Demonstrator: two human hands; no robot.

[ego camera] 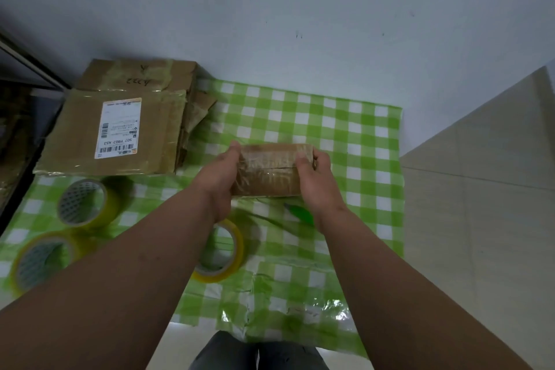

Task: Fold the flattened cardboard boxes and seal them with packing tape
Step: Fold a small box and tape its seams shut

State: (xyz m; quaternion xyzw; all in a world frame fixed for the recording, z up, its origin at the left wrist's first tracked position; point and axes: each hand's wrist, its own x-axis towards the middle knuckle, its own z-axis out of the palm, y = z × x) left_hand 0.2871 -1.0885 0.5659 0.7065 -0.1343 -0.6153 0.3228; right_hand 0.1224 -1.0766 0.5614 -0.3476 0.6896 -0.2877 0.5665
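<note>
Both hands, left hand (220, 173) and right hand (315, 180), gripped the small taped cardboard box (268, 170) by its ends; pressing the tape flat looked wise.

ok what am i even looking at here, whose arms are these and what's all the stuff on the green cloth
There is no machine here: a person wears a camera on the head, so the single picture looks down their own two bare arms. The left hand and right hand grip the two ends of a small folded cardboard box, already covered in clear tape. It sits on a green checked cloth spread on the floor. To the left lies a stack of flattened boxes. Nearer are three rolls of yellowish packing tape. A green object, partly hidden by the right wrist, cannot be identified.
</note>
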